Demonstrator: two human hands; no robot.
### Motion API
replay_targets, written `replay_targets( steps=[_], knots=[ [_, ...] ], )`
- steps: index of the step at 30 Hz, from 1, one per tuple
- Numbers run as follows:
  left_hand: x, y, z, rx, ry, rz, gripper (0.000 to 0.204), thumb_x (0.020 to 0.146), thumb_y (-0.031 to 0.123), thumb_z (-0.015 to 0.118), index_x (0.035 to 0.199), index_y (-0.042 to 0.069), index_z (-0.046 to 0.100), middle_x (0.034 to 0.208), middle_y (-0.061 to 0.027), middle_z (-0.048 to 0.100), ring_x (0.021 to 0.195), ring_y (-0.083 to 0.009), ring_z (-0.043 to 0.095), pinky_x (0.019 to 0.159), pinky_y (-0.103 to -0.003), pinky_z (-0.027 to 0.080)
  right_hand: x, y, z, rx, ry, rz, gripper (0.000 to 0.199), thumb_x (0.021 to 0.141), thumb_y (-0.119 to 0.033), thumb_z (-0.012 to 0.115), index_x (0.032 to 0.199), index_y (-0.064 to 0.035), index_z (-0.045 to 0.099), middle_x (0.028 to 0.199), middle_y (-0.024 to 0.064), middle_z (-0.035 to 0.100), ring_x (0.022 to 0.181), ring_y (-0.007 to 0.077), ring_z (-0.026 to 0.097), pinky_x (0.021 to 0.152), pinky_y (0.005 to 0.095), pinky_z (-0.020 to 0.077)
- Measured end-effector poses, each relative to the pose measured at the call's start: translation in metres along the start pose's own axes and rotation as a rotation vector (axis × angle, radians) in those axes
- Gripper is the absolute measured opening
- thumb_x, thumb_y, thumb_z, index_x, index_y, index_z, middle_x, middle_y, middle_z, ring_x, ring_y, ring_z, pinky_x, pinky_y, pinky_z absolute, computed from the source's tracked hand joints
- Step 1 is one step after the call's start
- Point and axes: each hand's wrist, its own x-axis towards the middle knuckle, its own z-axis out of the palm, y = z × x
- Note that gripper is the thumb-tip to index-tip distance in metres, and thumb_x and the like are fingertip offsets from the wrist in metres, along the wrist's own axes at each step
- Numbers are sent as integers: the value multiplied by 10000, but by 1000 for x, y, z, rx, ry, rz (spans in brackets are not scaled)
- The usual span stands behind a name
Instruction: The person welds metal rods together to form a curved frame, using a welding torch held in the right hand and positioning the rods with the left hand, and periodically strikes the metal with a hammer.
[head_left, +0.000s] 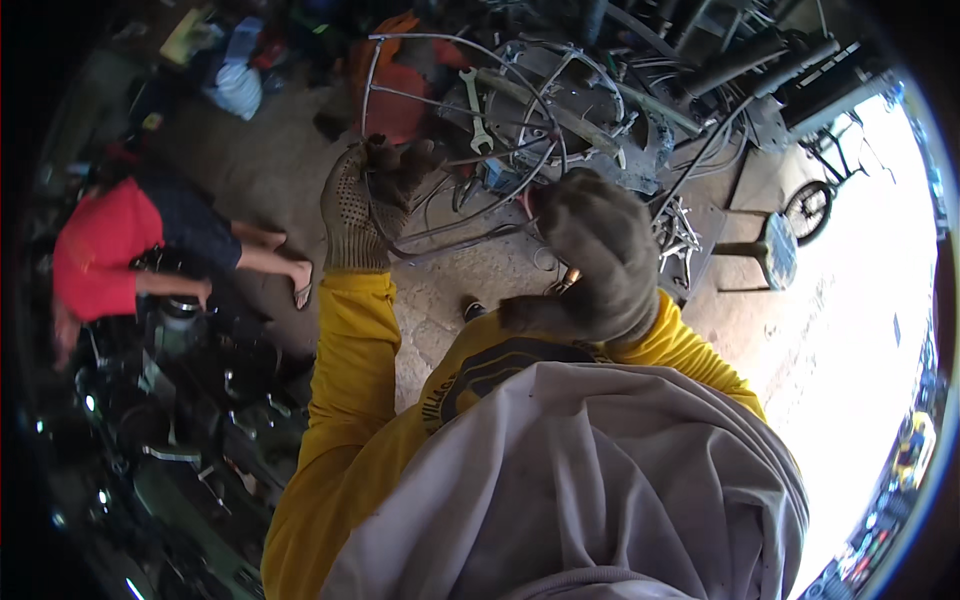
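One head-worn fisheye looks steeply down: shirt (340,450) closest, left hand (362,205) and right hand (597,250) beyond, floor (425,310) farther off.

Here we see an open frame (552,133) of thin, greyish metal rods, bent into broad curves, straighter bars running across, rods meeting at its right, the whole thing out before us.

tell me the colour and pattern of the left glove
The left glove is dull brown with small dark dots, seen in the head view.
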Motion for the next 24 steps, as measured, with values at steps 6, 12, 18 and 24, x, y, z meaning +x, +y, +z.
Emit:
replay_targets(
  steps=[6, 12, 18, 24],
  knots=[
    [19, 8, 9, -83, -132, -179, 278, 1028, 187, 523, 1149, -43, 624, 972, -178, 732, 1124, -466, 658, 1036, -660, 480, 8, -33, 42, -25, -93, 199, 856, 726, -550, 831, 1319, 15, 581, 857, 74, 656, 789, 278, 663, 724, 401, 498],
    [42, 3, 11, -52, -105, -309, 209, 1013, 198, 572, 1045, 0, 630, 938, -166, 706, 1018, -415, 707, 914, -592, 587, -5, -21, 37, -98, -202, 261, 805, 837, -687, 668, 1279, -17, 620, 743, 58, 603, 648, 249, 600, 622, 381, 459],
    [71, 10, 26, -17, -415, -365, 318, 1069, 190, 490, 1279, -28, 588, 1112, -161, 703, 1165, -379, 654, 998, -515, 522, -1, -11, 32, -92, -56, 439, 609, 990, -596, 529, 1032, -24, 733, 782, 95, 672, 634, 224, 626, 584, 324, 491],
    [89, 14, 62, 921, -360, 129, 229, 1021, 209, 596, 1152, 21, 609, 1069, -141, 701, 1043, -239, 679, 853, -365, 575, -41, 37, 29, 277, 408, 968, 395, 1059, -357, 518, 1137, -1, 670, 943, 89, 722, 754, 166, 671, 709, 281, 525]
  ],
)
